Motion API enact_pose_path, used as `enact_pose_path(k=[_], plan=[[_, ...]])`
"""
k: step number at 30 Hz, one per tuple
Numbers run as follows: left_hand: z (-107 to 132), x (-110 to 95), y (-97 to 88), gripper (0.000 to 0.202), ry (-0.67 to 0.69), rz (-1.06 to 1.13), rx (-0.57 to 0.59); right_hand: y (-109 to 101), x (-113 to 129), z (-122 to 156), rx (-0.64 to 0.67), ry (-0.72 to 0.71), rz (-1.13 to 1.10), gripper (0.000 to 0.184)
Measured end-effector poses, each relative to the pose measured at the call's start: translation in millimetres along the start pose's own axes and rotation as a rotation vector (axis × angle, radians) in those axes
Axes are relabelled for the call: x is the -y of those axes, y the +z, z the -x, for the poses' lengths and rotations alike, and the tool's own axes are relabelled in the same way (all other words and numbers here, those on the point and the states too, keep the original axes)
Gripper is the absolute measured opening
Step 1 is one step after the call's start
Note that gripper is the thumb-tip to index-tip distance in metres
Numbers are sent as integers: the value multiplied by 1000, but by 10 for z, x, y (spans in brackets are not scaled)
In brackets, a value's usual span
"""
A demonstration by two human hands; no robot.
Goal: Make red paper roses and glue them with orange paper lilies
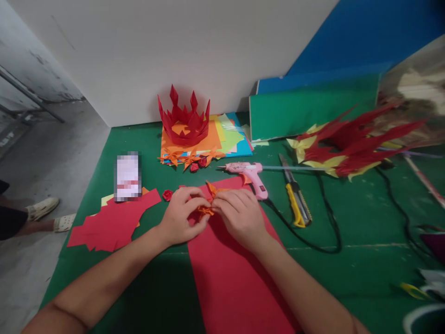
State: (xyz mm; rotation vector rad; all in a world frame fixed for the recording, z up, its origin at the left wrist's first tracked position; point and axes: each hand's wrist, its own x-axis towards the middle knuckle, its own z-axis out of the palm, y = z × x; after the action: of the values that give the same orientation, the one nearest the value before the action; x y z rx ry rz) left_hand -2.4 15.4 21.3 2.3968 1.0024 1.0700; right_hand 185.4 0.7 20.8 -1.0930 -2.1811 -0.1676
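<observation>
Both hands meet over a long red paper sheet (236,269). My left hand (184,213) pinches an orange paper flower (206,210) between thumb and fingers. From the right, my right hand (239,215) closes its fingertips on the same flower, one orange petal showing above them. Part of the flower is hidden by the fingers. Just left of my left hand lies a small red paper rose (167,195). Beyond the hands are more orange paper flowers (190,159) and red roses (198,164). A pink glue gun (252,174) rests close past my right hand.
A red paper crown (184,120) stands on stacked coloured paper (236,137). A yellow utility knife (297,204), a black cord (327,249) and a red-and-yellow paper crown (347,148) lie right. Red paper pieces (111,222) lie left. Someone's feet (52,213) show beside the table.
</observation>
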Motion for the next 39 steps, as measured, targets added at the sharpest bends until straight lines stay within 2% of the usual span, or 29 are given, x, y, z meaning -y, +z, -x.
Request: enact_pose_path(k=[5, 10, 16, 20, 28, 30, 33, 36, 39], plan=[[3, -2, -13, 18, -19, -104, 66, 6, 9, -15, 36, -20, 8, 19], [-17, -63, -31, 10, -32, -190, 51, -7, 57, -28, 27, -39, 29, 17], [-20, -153, -29, 13, -108, -211, 75, -4, 100, -27, 30, -51, 80, 18], [-24, -157, -22, 6, -135, -232, 90, 3, 107, -24, 17, -59, 81, 17], [-29, -104, 15, 5, -64, -273, 66, -8, 125, -24, 27, -68, 78, 18], [-31, -100, 13, 7, -46, -229, 33, -31, 119, -22, 20, -22, -3, 15], [-37, -110, -1, 6, -61, -81, -69, -63, 86, 0, -21, 140, -247, 7], [-24, -118, 1, 5, -144, 144, -163, -61, 59, 30, -84, 299, -440, 41], [20, -107, 39, 3, -200, 344, -210, -36, 81, 35, -62, 338, -534, 42]])
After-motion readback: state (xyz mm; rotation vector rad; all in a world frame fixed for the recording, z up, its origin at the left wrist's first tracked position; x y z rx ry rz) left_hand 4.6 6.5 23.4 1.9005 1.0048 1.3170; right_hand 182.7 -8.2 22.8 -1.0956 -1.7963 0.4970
